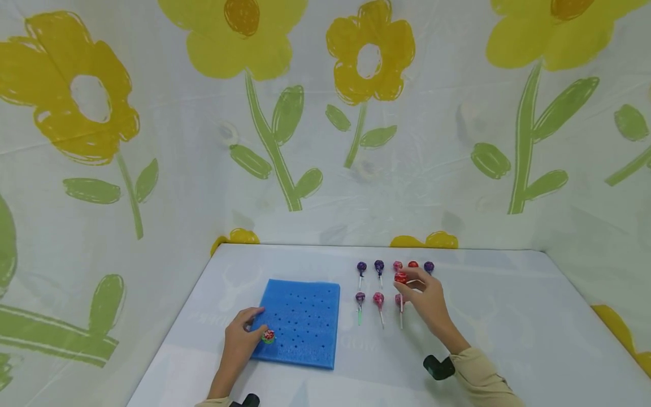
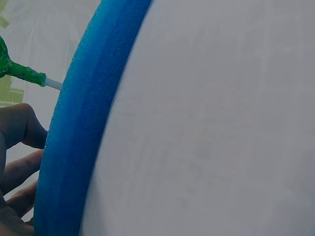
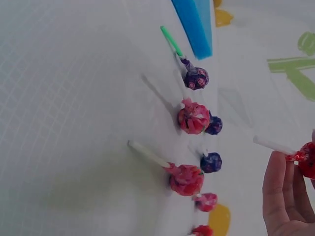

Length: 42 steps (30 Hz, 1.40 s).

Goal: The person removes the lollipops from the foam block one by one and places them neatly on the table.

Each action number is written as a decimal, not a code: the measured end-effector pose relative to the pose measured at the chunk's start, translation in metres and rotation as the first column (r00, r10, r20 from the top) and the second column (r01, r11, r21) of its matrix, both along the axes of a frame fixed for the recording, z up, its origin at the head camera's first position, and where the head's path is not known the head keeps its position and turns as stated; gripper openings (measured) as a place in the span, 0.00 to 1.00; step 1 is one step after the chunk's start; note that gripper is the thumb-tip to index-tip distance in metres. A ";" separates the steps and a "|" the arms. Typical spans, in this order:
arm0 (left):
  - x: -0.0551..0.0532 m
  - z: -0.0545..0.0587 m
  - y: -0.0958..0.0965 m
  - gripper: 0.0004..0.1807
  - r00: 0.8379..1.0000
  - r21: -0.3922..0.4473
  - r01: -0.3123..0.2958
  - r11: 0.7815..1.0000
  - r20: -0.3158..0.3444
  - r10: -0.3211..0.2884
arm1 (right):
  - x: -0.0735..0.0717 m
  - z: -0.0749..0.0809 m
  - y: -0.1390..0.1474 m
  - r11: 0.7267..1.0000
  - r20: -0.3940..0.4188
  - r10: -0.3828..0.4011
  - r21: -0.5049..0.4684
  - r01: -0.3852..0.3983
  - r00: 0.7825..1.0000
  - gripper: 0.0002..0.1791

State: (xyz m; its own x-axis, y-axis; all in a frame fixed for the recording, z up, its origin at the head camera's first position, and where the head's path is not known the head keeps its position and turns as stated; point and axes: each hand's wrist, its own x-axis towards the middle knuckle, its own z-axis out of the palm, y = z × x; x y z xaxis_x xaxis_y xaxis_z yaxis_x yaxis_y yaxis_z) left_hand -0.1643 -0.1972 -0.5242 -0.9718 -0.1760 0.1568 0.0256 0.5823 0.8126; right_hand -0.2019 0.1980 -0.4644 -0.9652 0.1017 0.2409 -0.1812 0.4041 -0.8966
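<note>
A blue foam board (image 1: 315, 294) with rows of small holes lies on the table. My left hand (image 1: 241, 339) rests at its left side, fingertips touching the foam. Close to the thumb, a lollipop in a green and red wrapper (image 1: 268, 336) stands with its white stick in the board; the left wrist view shows its green wrapper (image 2: 24, 73). My right hand (image 1: 426, 297) pinches a red-wrapped lollipop (image 1: 400, 277) by the head, above the table, its white stick (image 3: 273, 144) free. Beneath it lie pink lollipops (image 3: 187, 179), one partly hidden by the hand in the head view.
Two rows of lollipops lie right of the board, among them purple ones (image 1: 361, 265), a pink one (image 1: 378, 299), a red one (image 1: 413, 264) and a purple one with a green stick (image 1: 360, 297). A flower-patterned curtain (image 1: 432, 147) hangs behind the white table (image 1: 488, 316).
</note>
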 end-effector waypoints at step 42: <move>0.003 0.002 0.001 0.23 1.000 0.020 -0.001 1.000 -0.008 0.001 | -0.016 -0.042 0.044 0.965 0.343 -0.113 0.261 0.021 0.933 0.19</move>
State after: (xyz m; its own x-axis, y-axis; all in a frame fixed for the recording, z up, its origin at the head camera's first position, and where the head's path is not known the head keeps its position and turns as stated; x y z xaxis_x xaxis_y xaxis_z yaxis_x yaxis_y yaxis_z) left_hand -0.1616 -0.1961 -0.5225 -0.9704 -0.1798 0.1614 0.0321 0.5661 0.8237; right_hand -0.2178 0.2421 -0.5062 -0.9848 0.1502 -0.0868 0.1624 0.6223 -0.7658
